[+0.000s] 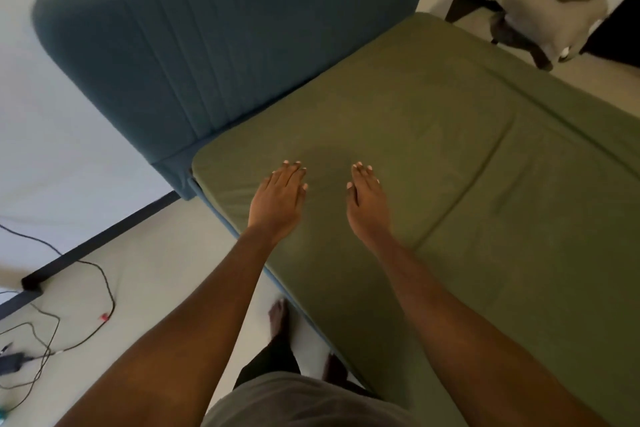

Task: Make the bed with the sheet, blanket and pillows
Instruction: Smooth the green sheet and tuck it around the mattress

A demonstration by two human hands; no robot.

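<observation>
Both hands — left hand (278,199) and right hand (367,199) — lie flat, fingers straight, holding nothing, on the smooth olive-green bed sheet (433,156) near the padded blue headboard (194,55).

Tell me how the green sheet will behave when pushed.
The green sheet is probably soft and floppy: creases run across it. Pushed by the left hand and right hand, it would likely slide and bunch rather than resist.
</observation>
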